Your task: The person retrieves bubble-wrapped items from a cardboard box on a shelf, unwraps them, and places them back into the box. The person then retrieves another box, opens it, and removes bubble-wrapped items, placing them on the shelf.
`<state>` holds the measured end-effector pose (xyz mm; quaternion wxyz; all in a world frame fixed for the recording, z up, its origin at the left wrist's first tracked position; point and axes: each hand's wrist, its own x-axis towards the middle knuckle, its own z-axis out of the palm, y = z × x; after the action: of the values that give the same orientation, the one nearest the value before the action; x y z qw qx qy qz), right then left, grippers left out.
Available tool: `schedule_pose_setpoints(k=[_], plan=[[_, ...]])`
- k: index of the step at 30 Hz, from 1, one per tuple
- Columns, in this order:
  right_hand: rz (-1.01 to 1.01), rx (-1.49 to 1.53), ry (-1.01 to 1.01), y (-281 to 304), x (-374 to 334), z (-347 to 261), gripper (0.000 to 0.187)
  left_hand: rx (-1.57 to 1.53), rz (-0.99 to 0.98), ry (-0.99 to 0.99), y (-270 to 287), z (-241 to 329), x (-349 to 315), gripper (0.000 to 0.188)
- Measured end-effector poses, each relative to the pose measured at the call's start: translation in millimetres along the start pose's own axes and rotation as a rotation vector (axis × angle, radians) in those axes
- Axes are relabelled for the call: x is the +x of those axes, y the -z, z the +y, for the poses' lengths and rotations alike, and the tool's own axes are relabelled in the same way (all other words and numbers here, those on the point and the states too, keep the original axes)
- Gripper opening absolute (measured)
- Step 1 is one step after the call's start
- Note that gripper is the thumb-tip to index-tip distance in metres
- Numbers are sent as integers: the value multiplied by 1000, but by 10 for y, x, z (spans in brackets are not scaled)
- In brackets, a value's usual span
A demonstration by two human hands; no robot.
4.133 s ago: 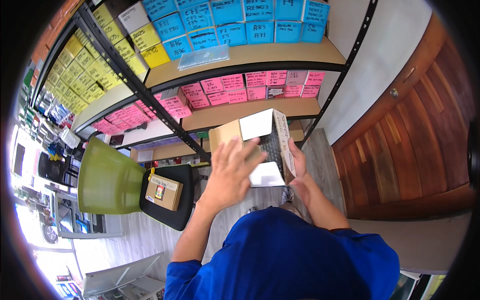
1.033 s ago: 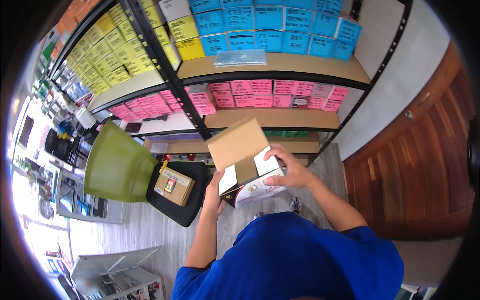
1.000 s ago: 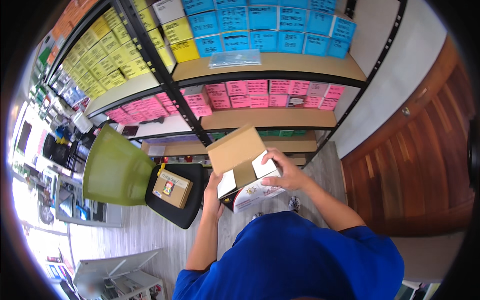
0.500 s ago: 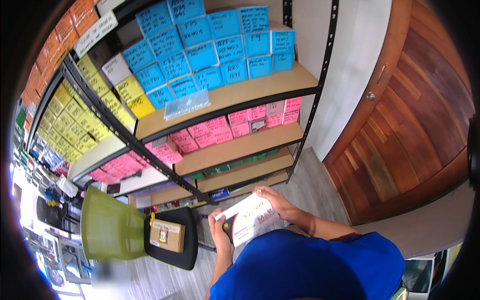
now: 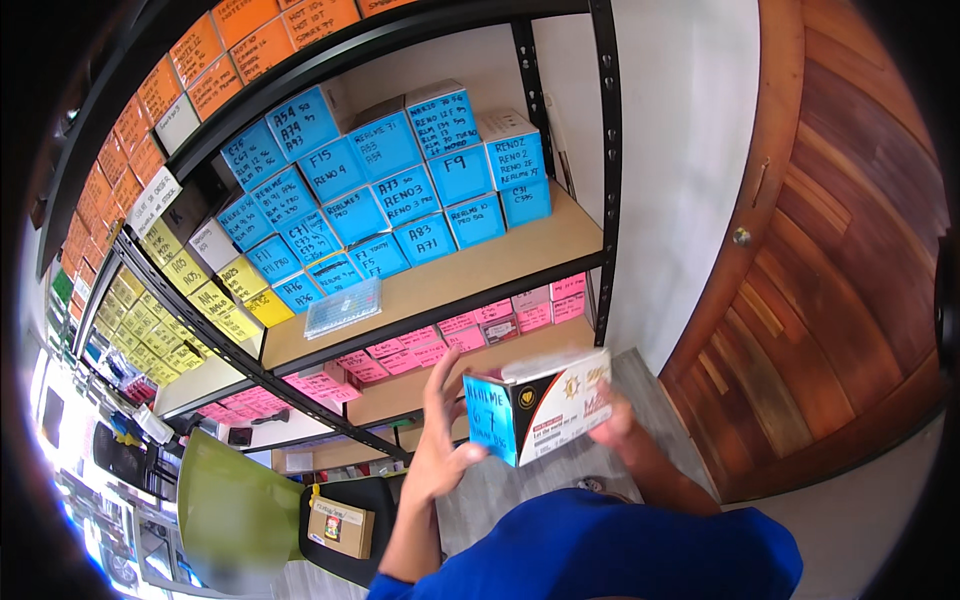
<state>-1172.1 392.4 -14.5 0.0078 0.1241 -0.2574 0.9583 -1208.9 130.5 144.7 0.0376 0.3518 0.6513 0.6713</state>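
Note:
A small white cardboard box (image 5: 560,425) with a black and red design is held in front of my chest, below the shelf of blue-labelled boxes. A bright blue label with handwriting covers its left end. My right hand (image 5: 622,428), slightly blurred, grips the box at its right end. Beside the blue-labelled end is my left hand (image 5: 437,440), open, with its fingers stretched upward and its thumb near the box's lower corner. Whether that thumb touches the cardboard I cannot tell.
Stacked blue-labelled boxes (image 5: 402,195) fill the shelf ahead, a clear plastic case (image 5: 343,308) at its front edge. Pink-labelled boxes (image 5: 425,352) sit below, yellow ones (image 5: 150,320) left, orange ones (image 5: 225,85) above. A green chair (image 5: 235,500) holds a brown box (image 5: 342,527); a wooden door (image 5: 830,270) stands right.
The white box has risen toward the shelves and turned, so its blue-labelled end shows. My left hand has loosened from it and spread its fingers. The view has shifted closer to the shelves.

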Motion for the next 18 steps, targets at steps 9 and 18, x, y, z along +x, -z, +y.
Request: schedule_pose_setpoints(k=[9,18], plan=[[-148,-318,241,-257,504,-1394,116,-4,169,-401,-804,20,1011,104],[-113,-65,79,-108,367,-1010,119,69,304,-882,-1598,-652,902,65]])
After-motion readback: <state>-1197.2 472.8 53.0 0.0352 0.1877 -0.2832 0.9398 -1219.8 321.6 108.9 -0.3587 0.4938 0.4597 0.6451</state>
